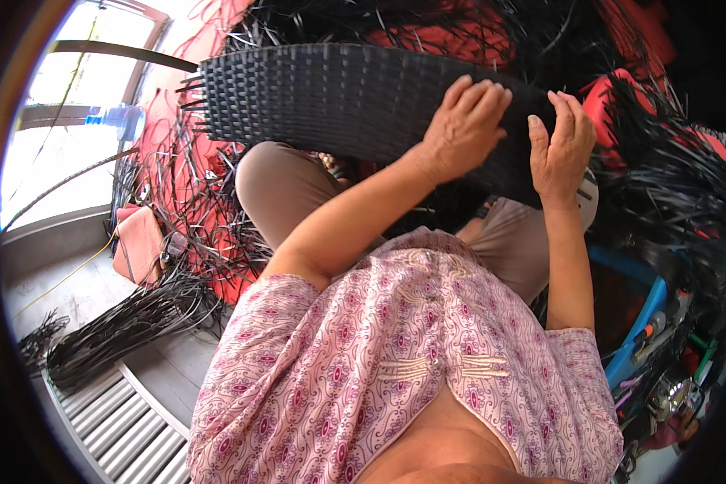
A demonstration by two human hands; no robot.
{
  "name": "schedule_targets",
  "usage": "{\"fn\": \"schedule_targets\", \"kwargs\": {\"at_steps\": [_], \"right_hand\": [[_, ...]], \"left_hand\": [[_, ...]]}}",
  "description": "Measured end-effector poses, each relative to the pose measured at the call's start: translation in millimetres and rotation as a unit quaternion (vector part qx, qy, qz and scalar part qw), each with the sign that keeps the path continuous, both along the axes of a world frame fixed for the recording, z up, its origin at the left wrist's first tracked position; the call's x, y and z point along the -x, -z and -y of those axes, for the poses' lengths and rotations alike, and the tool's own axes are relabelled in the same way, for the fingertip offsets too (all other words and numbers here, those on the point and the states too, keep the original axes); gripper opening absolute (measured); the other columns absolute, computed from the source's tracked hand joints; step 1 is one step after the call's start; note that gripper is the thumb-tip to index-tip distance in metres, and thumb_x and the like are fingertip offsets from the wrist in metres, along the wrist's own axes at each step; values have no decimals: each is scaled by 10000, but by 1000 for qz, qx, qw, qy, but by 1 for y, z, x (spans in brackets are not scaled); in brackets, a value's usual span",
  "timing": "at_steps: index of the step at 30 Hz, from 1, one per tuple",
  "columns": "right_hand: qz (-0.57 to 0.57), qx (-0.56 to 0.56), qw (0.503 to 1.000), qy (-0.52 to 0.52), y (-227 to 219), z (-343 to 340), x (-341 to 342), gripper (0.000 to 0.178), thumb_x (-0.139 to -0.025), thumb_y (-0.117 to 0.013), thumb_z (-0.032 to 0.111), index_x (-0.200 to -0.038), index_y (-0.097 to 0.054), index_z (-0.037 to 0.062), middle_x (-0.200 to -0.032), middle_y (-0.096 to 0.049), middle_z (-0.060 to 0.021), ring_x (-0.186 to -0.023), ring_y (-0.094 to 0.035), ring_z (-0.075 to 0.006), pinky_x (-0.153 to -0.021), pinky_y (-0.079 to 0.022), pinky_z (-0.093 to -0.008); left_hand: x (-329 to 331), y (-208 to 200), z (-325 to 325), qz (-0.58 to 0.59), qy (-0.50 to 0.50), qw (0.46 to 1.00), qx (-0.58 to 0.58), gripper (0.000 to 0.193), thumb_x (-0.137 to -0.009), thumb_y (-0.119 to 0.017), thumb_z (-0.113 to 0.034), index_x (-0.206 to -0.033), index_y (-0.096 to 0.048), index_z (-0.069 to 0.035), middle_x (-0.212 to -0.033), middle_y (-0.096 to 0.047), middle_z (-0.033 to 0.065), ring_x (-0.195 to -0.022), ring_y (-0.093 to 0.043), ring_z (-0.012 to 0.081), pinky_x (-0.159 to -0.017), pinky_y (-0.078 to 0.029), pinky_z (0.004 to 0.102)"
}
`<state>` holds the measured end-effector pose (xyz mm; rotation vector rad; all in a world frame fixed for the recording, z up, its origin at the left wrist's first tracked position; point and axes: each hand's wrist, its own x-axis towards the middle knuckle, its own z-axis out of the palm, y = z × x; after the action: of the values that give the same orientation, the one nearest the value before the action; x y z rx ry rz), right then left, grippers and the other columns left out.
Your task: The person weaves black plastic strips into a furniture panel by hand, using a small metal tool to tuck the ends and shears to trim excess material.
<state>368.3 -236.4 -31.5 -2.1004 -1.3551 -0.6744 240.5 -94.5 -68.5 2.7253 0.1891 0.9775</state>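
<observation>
A long curved panel [323, 101] woven from flat black strips lies across my raised knees, with loose strip ends sticking out at its left end. My left hand [468, 129] rests on the right half of the panel, its fingers bent and drawn together. Whatever thin strip may be in those fingers does not show against the black weave. Close by on the right, my right hand [563, 145] is lifted at the panel's right end, thumb and fingers apart. The dark weave between the two hands is hard to make out.
Loose black strips [661, 202] heap up at the right and behind, over red sheeting [238, 278]. A bundle of strips [129, 323] lies on the left by a slatted rack [121, 411]. At right stands a blue bin [641, 323] beside several small tools.
</observation>
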Motion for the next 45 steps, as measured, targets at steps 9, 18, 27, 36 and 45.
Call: {"fn": "schedule_targets", "kwargs": {"at_steps": [9, 18, 27, 36, 45], "right_hand": [[-73, -49, 978, -189, 23, -77, 5, 359, -951, -641, 188, -1258, -646, 1, -1315, -611, -170, -1232, -562, -374, -1096, -406, -505], [39, -17, 986, -163, 10, -70, 34, 360, -902, -723, 147, -1241, -660, 43, -1169, -575, -107, -1118, -553, -320, -1007, -448, -471], [-25, -32, 989, -139, 21, -71, 38, 317, -909, -689, 139, -1214, -664, 57, -1142, -572, -95, -1085, -552, -307, -969, -433, -466], [-29, -57, 988, -140, 4, -69, 43, 325, -911, -672, 126, -1231, -666, 75, -1167, -572, -94, -1111, -543, -311, -972, -426, -468], [-13, -13, 992, -124, 29, -82, 34, 319, -912, -695, 158, -1229, -660, 166, -1150, -570, -55, -1097, -551, -292, -950, -436, -451]], "left_hand": [[49, 18, -25, -65, 163, 983, 52, 478, -889, -765, -204, -1315, -621, -44, -1350, -566, 165, -1357, -492, 376, -1156, -374, 500], [96, -5, -98, -54, -160, 985, -23, 616, -970, -687, -225, -1509, -484, -8, -1572, -431, 171, -1474, -392, 341, -1230, -306, 482], [91, 13, -84, -74, -204, 976, -20, 650, -964, -690, -217, -1535, -456, -10, -1586, -420, 169, -1497, -374, 337, -1248, -280, 486], [101, 2, -77, -111, -199, 974, -5, 653, -979, -661, -223, -1550, -429, -7, -1599, -406, 163, -1519, -345, 322, -1256, -264, 478], [125, 29, -55, -109, -171, 979, 18, 713, -875, -766, -188, -1494, -493, 35, -1540, -448, 179, -1479, -381, 371, -1219, -311, 513]]}}
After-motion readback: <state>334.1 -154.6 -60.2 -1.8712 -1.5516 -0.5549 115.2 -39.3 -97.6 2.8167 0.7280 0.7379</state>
